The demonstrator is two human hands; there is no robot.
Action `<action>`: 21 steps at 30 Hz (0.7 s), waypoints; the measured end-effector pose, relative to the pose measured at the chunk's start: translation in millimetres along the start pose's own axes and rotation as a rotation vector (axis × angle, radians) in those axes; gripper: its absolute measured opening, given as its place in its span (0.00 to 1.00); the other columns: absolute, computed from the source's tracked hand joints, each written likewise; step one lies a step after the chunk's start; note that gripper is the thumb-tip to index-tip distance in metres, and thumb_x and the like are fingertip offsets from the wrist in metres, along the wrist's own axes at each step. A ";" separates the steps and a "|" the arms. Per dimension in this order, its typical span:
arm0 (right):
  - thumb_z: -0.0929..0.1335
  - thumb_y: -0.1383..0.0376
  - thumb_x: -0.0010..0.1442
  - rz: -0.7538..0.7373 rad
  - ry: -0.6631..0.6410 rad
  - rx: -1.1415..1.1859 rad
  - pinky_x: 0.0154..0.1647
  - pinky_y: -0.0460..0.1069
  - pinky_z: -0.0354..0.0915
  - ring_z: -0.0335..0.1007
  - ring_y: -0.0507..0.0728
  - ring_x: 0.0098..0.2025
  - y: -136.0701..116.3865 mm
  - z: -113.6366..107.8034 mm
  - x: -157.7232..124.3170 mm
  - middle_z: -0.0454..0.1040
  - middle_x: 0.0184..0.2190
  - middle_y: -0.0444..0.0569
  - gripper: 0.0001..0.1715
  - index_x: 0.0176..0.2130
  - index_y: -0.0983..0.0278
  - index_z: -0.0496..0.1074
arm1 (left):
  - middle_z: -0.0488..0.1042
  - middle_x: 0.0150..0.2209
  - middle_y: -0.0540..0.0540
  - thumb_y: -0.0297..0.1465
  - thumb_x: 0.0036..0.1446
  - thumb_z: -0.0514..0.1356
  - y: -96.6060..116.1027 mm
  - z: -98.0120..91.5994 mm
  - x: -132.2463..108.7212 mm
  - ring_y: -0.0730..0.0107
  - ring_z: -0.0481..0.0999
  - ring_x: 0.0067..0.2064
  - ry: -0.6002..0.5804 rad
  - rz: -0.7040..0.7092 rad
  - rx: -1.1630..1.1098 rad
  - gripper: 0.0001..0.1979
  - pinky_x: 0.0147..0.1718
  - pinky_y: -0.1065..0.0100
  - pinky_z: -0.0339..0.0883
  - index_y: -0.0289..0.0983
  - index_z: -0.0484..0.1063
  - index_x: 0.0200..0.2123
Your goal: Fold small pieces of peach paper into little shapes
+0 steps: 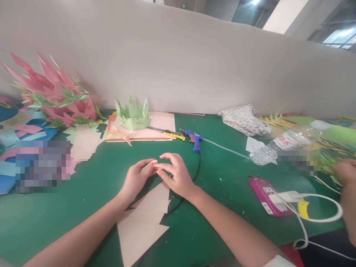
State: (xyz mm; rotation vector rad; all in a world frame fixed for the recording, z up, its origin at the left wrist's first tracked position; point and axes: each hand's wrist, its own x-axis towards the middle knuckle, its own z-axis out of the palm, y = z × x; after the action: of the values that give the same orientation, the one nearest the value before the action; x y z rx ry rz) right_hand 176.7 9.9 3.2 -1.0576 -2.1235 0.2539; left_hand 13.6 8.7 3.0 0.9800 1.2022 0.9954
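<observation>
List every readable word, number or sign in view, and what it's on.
"水": red, last character on the bottle label; whatever precedes it is too blurred to read surely.
Green sign, top: too small to read.
Nothing else readable.

Pale piece (155,161) — tiny, unclear (half-hidden)

At seven o'clock, jagged-edged, plain beige cut paper (140,231) against the flat green tabletop (219,172); at ten, a spiky pink-and-green folded-paper sculpture (54,82); at two, crumpled white cloth (240,120) with small greyish print; at four, a rectangular magenta plastic power strip (260,193).
</observation>
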 end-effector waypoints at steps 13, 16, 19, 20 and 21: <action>0.61 0.63 0.61 0.021 -0.049 -0.086 0.51 0.55 0.57 0.58 0.58 0.48 -3.7 -7.0 2.0 0.65 0.46 0.51 0.13 0.40 0.60 0.74 | 0.78 0.38 0.44 0.42 0.46 0.62 -3.8 -0.5 2.2 0.61 0.76 0.40 0.006 0.034 0.049 0.21 0.44 0.63 0.67 0.37 0.72 0.42; 0.61 0.63 0.61 -0.028 -0.057 -0.159 0.50 0.56 0.56 0.57 0.59 0.48 -2.8 -8.5 2.2 0.65 0.47 0.51 0.14 0.40 0.58 0.74 | 0.77 0.40 0.44 0.41 0.46 0.63 -2.4 -1.3 1.4 0.62 0.75 0.41 -0.016 0.017 0.004 0.20 0.45 0.63 0.66 0.36 0.72 0.41; 0.62 0.63 0.60 -0.088 -0.074 -0.226 0.49 0.57 0.57 0.57 0.60 0.48 -2.1 -9.6 2.1 0.65 0.48 0.52 0.13 0.42 0.58 0.73 | 0.76 0.40 0.44 0.41 0.46 0.63 -2.8 -2.9 1.3 0.63 0.75 0.41 -0.023 0.000 -0.025 0.20 0.45 0.63 0.66 0.36 0.72 0.40; 0.62 0.63 0.60 -0.102 -0.080 -0.235 0.49 0.57 0.57 0.58 0.60 0.48 -2.2 -9.9 2.1 0.65 0.48 0.52 0.13 0.43 0.58 0.73 | 0.76 0.39 0.44 0.40 0.46 0.63 -3.2 -3.3 1.5 0.64 0.75 0.40 -0.026 0.002 -0.034 0.19 0.45 0.63 0.66 0.36 0.72 0.40; 0.63 0.63 0.60 -0.113 -0.085 -0.233 0.49 0.56 0.57 0.58 0.59 0.48 -2.3 -10.2 2.0 0.65 0.48 0.52 0.13 0.43 0.58 0.73 | 0.76 0.38 0.45 0.40 0.46 0.63 -3.5 -3.7 1.6 0.65 0.75 0.40 -0.033 0.003 -0.046 0.19 0.45 0.64 0.66 0.35 0.72 0.39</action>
State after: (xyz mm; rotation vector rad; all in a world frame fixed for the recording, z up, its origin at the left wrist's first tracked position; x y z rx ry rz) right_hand 181.6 8.5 12.5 -1.0687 -2.3227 -0.0045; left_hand 10.4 9.6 -1.2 0.9585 1.1462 1.0021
